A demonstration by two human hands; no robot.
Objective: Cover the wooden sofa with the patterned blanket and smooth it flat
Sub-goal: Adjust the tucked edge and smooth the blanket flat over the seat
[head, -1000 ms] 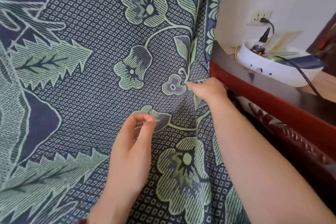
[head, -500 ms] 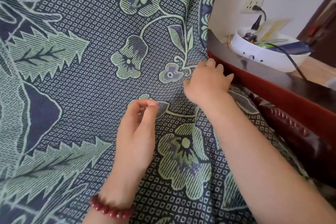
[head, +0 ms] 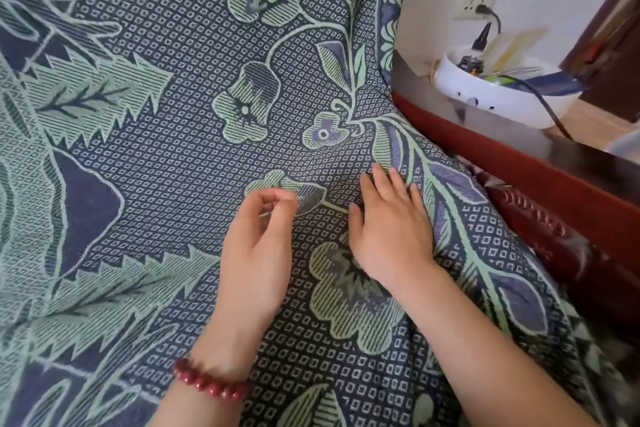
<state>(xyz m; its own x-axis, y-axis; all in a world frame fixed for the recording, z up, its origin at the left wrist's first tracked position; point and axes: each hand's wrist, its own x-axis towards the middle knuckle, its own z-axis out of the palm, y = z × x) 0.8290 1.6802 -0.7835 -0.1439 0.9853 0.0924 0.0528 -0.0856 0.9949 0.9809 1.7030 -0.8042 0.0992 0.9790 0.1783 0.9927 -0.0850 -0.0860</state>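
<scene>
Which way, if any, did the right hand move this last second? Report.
Yes. The right hand left the table corner and came nearer, onto the blanket.

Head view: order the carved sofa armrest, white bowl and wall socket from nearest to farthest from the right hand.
1. Carved sofa armrest, just right of the right hand.
2. White bowl, up and right, beyond the armrest.
3. Wall socket, on the wall behind the bowl.

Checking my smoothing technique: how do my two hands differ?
The right hand lies flat, fingers straight, on the blanket; the left hand stands on edge, fingers curled toward its thumb. The left wrist wears a red bead bracelet; the right is bare. Both are over the blanket.
</scene>
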